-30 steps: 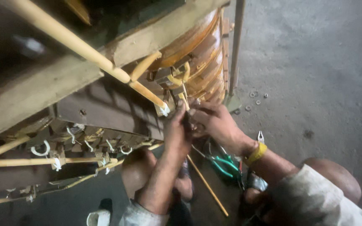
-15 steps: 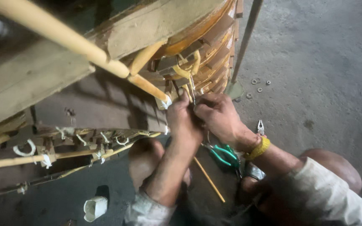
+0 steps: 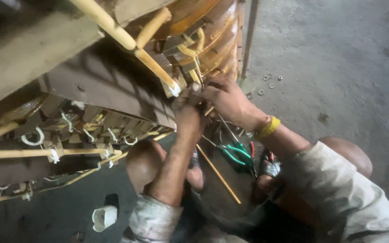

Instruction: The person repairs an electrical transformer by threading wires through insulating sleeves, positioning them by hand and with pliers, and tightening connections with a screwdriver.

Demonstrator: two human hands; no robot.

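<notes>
- Since the earlier frames both hands have stayed at the same joint of the coil; the view has shifted slightly, so they now sit nearer the middle of the frame.
- Left hand (image 3: pixel 186 114): reaches up from below, fingers closed around the white-taped end (image 3: pixel 175 90) of a yellow sleeved lead (image 3: pixel 151 63).
- Right hand (image 3: pixel 228 100): comes in from the right, fingers curled and pressed against the same spot; what they pinch is too small to tell. Yellow band (image 3: pixel 269 128) on the wrist.
- The lead runs diagonally down from upper left and ends at the orange-brown winding stack (image 3: pixel 212 36), just where the hands meet.
- Green-handled pliers (image 3: pixel 235 153) lie on the floor (image 3: pixel 338 67) below the right forearm, beside a thin yellow stick (image 3: pixel 219 175).
- Small washers (image 3: pixel 269 81) lie scattered on the floor, right of the winding.
- White tape roll (image 3: pixel 104 217) lies at lower left.
</notes>
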